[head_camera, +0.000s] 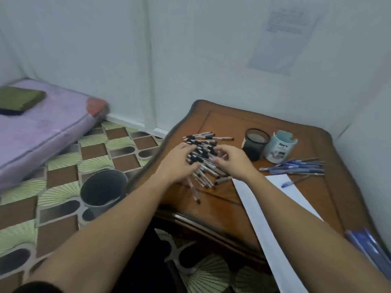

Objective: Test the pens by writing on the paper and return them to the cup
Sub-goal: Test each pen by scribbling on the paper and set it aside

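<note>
A pile of black-and-white pens point(203, 157) is heaped near the left edge of the wooden table point(222, 208). It is flanked by the left hand point(179, 163) and the right hand point(230, 161), with fingers bent onto it; whether any pens are grasped cannot be told. A black mesh cup point(255, 144) stands just to the right, with blue pens point(296, 168) and white paper point(260, 218) beyond.

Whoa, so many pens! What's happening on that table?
A person has the left hand and the right hand on a heap of black pens on the wooden table, as if gathering them. Whether either hand actually grips a pen is hard to tell. A black mesh cup and a pale blue cup stand nearby, blue pens lie beside them, and one blue pen rests on the white paper.
</note>
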{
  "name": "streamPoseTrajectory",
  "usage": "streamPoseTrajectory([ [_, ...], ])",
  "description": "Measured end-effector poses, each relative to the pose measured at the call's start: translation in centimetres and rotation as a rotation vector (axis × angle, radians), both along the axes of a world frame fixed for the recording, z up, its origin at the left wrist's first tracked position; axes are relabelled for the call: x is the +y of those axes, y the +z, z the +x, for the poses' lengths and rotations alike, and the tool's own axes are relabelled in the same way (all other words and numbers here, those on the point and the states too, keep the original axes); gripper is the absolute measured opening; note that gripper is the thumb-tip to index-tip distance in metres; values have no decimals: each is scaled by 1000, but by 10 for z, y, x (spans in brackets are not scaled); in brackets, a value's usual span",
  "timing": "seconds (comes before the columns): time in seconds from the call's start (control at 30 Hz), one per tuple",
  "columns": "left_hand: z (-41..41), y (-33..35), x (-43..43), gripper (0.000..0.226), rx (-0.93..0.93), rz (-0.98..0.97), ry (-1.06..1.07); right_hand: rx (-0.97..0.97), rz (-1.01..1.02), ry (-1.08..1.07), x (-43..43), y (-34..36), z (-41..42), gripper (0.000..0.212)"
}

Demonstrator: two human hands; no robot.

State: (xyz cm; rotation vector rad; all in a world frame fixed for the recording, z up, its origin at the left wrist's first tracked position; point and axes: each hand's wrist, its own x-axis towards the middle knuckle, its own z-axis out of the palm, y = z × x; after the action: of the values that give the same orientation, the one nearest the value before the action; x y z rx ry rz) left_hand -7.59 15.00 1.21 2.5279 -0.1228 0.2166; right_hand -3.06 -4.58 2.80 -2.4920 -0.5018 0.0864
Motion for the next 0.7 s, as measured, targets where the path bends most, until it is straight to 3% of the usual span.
streamPoseTrajectory([
  [0.23, 0, -18, -106, 56, 86, 25, -232, 51, -83, -353, -142, -31, -7, 34],
  [0.43, -8, -40, -141, 60, 163, 45, -312, 120, -241, -441, -197, -62, 4, 46],
  [0.7, -17, -64, -137, 63, 178, 97, -362, -24, -246, -469, -197, -64, 1, 9],
])
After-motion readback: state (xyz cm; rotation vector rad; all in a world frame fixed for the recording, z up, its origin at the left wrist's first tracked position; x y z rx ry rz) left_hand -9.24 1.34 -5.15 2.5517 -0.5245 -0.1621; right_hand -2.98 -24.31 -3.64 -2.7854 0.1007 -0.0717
